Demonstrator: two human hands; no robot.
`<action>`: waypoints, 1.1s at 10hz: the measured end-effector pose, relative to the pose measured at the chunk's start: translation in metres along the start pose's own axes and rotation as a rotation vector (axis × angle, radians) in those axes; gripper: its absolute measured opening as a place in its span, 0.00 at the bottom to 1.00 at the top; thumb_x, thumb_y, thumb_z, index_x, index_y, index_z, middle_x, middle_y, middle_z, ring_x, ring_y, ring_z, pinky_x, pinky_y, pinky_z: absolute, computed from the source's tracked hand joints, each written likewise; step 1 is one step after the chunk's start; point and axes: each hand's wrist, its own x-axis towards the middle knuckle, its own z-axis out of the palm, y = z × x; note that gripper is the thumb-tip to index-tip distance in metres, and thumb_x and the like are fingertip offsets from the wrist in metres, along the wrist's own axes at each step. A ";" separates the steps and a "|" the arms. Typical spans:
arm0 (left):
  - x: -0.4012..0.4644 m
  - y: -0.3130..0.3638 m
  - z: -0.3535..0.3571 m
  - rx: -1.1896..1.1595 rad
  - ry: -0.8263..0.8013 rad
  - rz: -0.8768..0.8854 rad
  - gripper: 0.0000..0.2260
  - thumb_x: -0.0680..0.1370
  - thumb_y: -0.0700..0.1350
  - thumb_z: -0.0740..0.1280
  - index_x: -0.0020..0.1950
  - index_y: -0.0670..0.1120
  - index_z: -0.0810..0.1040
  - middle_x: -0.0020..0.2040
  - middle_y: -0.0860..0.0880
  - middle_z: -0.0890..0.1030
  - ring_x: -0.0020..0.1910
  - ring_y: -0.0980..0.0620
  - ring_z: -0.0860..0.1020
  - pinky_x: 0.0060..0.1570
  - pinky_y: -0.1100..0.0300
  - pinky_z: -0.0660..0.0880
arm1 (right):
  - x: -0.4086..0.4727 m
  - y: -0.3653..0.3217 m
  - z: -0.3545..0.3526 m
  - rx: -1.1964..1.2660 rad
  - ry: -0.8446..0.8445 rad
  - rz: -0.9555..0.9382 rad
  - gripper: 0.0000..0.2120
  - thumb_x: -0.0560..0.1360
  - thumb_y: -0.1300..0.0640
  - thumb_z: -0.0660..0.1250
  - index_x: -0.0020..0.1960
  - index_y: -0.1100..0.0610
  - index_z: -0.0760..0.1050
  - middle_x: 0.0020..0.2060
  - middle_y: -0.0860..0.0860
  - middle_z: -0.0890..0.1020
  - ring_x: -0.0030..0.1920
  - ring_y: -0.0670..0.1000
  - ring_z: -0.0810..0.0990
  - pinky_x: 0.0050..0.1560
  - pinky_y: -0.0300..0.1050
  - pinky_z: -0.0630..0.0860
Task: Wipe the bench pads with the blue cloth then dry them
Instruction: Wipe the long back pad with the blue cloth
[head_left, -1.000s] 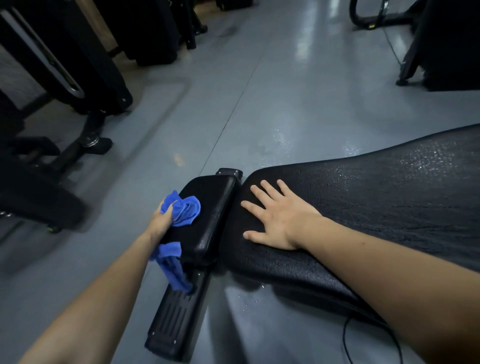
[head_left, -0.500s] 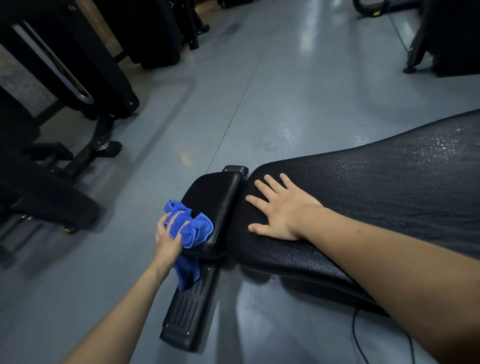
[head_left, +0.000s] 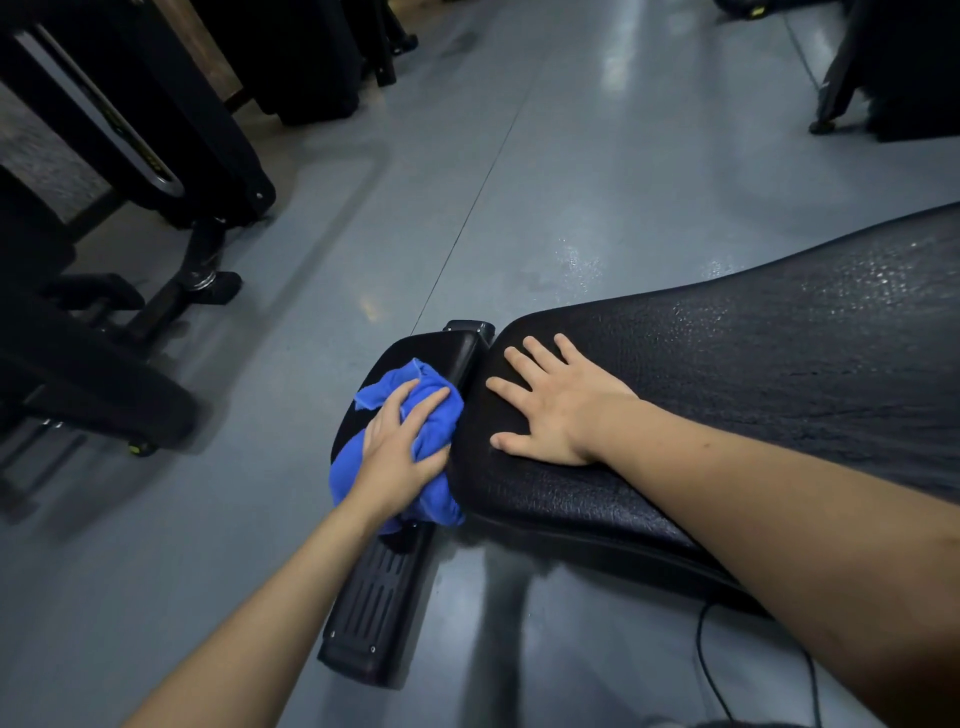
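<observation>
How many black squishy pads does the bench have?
2. A small smooth black pad lies under the crumpled blue cloth; the big textured black pad runs right. More may be out of view.

The small black bench pad (head_left: 447, 353) lies just left of the large black pad (head_left: 727, 395), narrow gap between; the crumpled blue cloth (head_left: 415, 415) covers its near part, draping over its near end; the large pad's textured surface glistens with droplets toward its far right.

Dim, bluish light; overhead lamps glare in streaks on the floor (head_left: 618, 57) ahead of me. Wet sheen speckles the pad (head_left: 831, 332). Edges bend; dark corners lose detail.
</observation>
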 end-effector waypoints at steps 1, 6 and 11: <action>0.028 0.017 -0.001 -0.009 -0.047 -0.037 0.34 0.67 0.59 0.62 0.74 0.64 0.67 0.78 0.56 0.58 0.76 0.52 0.58 0.73 0.53 0.53 | -0.001 -0.001 -0.001 -0.002 0.000 0.005 0.38 0.78 0.28 0.41 0.82 0.46 0.43 0.82 0.56 0.43 0.80 0.59 0.38 0.77 0.63 0.38; 0.087 0.024 0.000 -0.049 -0.041 -0.165 0.22 0.74 0.63 0.63 0.68 0.71 0.69 0.78 0.57 0.60 0.75 0.51 0.61 0.73 0.46 0.56 | 0.000 0.000 0.001 0.011 0.017 -0.001 0.38 0.78 0.28 0.41 0.82 0.47 0.43 0.82 0.56 0.43 0.80 0.59 0.38 0.77 0.63 0.38; -0.023 0.078 -0.001 -0.538 0.015 -0.152 0.11 0.82 0.51 0.64 0.63 0.63 0.76 0.69 0.56 0.70 0.71 0.59 0.67 0.69 0.63 0.64 | -0.066 0.008 -0.013 0.280 0.017 -0.035 0.36 0.80 0.32 0.51 0.82 0.48 0.52 0.82 0.51 0.50 0.81 0.51 0.45 0.79 0.54 0.41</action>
